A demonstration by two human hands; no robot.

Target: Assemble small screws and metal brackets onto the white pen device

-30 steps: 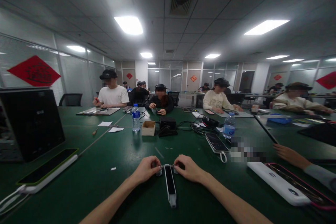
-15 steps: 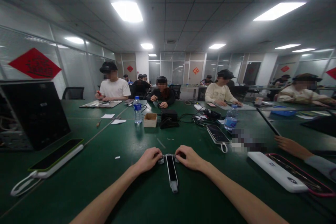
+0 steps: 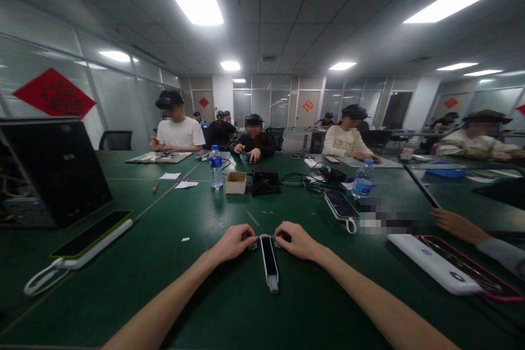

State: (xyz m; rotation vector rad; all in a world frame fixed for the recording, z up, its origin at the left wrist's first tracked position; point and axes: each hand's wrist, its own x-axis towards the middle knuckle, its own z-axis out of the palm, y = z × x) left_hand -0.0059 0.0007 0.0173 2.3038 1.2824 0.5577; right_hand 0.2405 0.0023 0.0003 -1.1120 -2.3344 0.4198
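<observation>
A slim black-and-silver device [image 3: 269, 260] lies lengthwise on the green table [image 3: 172, 284] straight ahead of me. My left hand [image 3: 232, 241] has its fingers curled and pinched on the left side of the device's far end. My right hand [image 3: 296, 240] mirrors it, pinching the right side of that same end. Small grey parts stick out between the fingertips and the device. Both forearms stretch over the table toward it.
A phone on a white power bank [image 3: 88, 240] lies left, beside a dark computer case [image 3: 53, 169]. Another white power bank [image 3: 432, 263] and a pink-edged phone lie right, near a co-worker's hand [image 3: 453, 224]. Water bottles [image 3: 215, 167], a small box [image 3: 236, 182], cables and seated people sit further back.
The view has tilted a little, so the hands and device sit slightly higher in frame. Both hands keep their pinch on the device's far end.
</observation>
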